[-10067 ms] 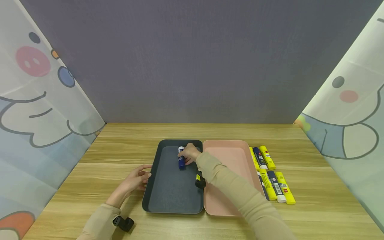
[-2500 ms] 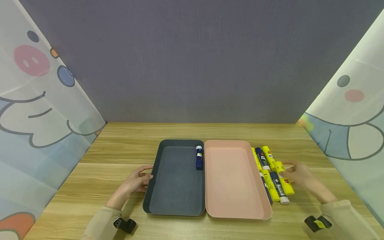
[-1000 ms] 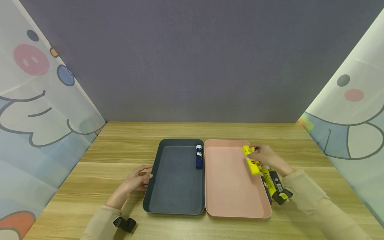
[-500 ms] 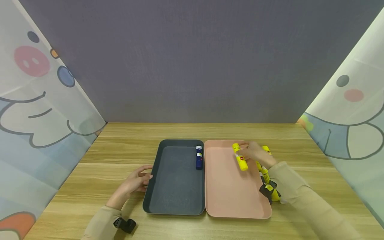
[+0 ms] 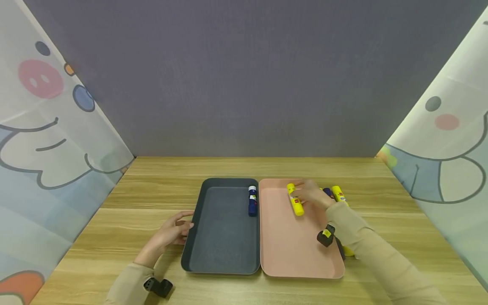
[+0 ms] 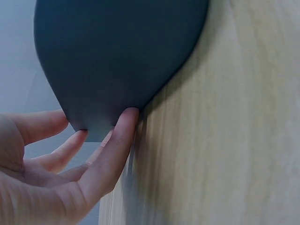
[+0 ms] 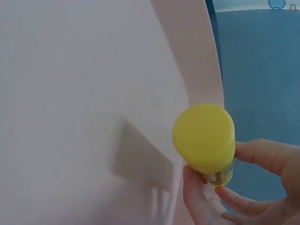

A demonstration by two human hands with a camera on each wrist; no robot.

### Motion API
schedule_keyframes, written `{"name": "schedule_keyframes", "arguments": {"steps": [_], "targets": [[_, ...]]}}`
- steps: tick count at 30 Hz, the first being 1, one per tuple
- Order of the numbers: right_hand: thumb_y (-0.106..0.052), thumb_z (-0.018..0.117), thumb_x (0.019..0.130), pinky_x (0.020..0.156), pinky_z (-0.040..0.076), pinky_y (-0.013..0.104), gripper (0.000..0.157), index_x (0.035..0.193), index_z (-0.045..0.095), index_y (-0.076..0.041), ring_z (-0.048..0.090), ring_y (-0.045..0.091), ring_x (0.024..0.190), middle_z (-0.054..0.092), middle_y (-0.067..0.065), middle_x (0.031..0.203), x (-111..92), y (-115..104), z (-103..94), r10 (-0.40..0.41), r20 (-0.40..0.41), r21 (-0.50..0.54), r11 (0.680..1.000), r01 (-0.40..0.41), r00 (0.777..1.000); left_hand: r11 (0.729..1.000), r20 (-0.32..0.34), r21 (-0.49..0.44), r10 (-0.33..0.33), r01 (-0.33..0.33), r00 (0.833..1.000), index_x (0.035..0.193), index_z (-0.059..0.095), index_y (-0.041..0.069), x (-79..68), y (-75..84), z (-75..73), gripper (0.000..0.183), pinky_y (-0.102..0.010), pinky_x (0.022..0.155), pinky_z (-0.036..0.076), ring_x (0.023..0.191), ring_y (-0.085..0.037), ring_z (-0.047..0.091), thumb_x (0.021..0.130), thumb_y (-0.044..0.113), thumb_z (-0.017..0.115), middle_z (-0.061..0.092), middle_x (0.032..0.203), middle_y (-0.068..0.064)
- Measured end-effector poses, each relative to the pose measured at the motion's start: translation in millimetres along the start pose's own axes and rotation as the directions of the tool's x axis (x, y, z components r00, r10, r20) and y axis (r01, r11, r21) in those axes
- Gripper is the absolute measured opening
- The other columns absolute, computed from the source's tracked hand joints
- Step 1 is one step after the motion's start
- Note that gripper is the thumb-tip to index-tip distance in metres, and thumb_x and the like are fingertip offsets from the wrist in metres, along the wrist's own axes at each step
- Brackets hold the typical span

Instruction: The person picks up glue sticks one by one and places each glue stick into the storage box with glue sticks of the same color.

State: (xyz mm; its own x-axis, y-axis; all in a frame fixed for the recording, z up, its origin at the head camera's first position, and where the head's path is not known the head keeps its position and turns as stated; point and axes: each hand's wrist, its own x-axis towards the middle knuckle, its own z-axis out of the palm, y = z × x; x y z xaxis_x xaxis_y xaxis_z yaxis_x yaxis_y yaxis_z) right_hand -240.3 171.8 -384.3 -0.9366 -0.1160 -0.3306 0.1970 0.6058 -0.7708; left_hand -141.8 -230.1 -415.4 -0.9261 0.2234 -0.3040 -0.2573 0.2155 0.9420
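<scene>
My right hand (image 5: 310, 193) pinches a yellow glue stick (image 5: 295, 200) over the far part of the pink tray (image 5: 293, 254). In the right wrist view, the yellow stick's round end (image 7: 204, 136) faces the camera, with thumb and fingers about its body and its shadow falling on the tray floor. My left hand (image 5: 170, 231) rests its fingertips on the left outer wall of the dark grey tray (image 5: 221, 250); the left wrist view shows those fingertips (image 6: 125, 119) against the wall. Inside the dark tray, a navy glue stick (image 5: 252, 201) with a white end lies along the right wall.
Right of the pink tray lie more yellow and navy glue sticks (image 5: 338, 194), partly hidden by the right sleeve (image 5: 350, 226). The two trays stand side by side on a wooden table (image 5: 164, 182). A grey panel (image 5: 244, 84) rises behind.
The navy stick was released by the dark tray's right wall. My right hand then took a yellow glue stick from the group and carried it left over the pink tray. The left hand stays.
</scene>
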Motion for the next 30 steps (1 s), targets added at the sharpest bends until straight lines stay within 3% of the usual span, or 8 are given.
{"name": "schedule_keyframes", "arguments": {"steps": [4, 12, 30], "targets": [[-0.010, 0.062, 0.077, 0.059, 0.051, 0.029, 0.051, 0.122, 0.045, 0.008, 0.052, 0.010, 0.056, 0.057, 0.021, 0.102, 5.5, 1.8, 4.6, 0.005, -0.059, -0.028, 1.000, -0.006, 0.998, 1.000, 0.000, 0.000, 0.000, 0.000, 1.000, 0.135, 0.026, -0.003, 0.0, -0.4, 0.1, 0.054, -0.038, 0.065, 0.050, 0.077, -0.021, 0.061, 0.089, 0.013, 0.051, 0.052, 0.108, -0.020], [-0.010, 0.066, 0.075, 0.056, 0.051, 0.028, 0.048, 0.116, 0.051, 0.008, 0.053, 0.011, 0.052, 0.061, 0.018, 0.092, 9.0, 4.6, 7.9, -0.011, -0.123, -0.064, 0.998, 0.003, 0.992, 1.000, 0.006, -0.001, 0.005, -0.005, 1.000, 0.135, 0.025, -0.003, 0.1, -1.0, -0.3, 0.055, -0.037, 0.065, 0.050, 0.077, -0.020, 0.061, 0.089, 0.013, 0.051, 0.052, 0.108, -0.021], [-0.012, 0.071, 0.071, 0.053, 0.049, 0.026, 0.042, 0.108, 0.058, 0.005, 0.058, 0.011, 0.060, 0.062, 0.018, 0.101, 11.8, 7.4, 12.5, -0.080, -0.178, -0.204, 0.978, 0.043, 0.981, 1.000, 0.002, 0.009, 0.003, -0.003, 1.000, 0.135, 0.026, -0.003, 0.2, -1.2, -0.4, 0.055, -0.037, 0.066, 0.050, 0.076, -0.019, 0.060, 0.089, 0.014, 0.051, 0.051, 0.107, -0.020]]}}
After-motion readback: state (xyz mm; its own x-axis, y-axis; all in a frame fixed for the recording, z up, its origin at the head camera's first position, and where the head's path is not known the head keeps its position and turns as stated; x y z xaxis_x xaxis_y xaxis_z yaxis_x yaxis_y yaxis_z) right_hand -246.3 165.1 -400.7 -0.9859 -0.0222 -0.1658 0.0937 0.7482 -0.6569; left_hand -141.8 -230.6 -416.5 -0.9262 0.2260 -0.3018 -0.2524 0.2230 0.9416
